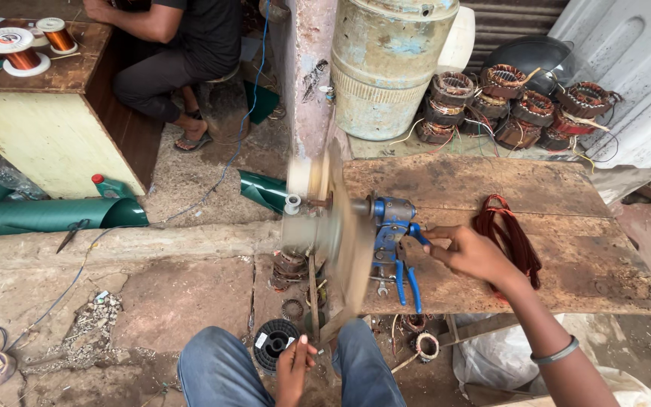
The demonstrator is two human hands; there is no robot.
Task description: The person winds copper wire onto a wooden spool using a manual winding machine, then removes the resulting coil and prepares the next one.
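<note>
Below the blue hand-cranked winder, the left hand pinches thin wire as the right hand grips its crank; the blurred former spins beside it, where slack wire could snag or snap

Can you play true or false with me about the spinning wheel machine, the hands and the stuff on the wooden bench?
1. The right hand is at the handle of the blue winding machine. True.
2. The round wheel on the machine looks sharp and still. False: it is blurred, so it is spinning.
3. The left hand is low down between the knees, pinching something thin. True; what it pinches is too small to tell.
4. A bundle of reddish wire lies on the wooden bench. True.
5. The two copper wire spools stand on the ground. False: they stand on a wooden table at the upper left.
</note>
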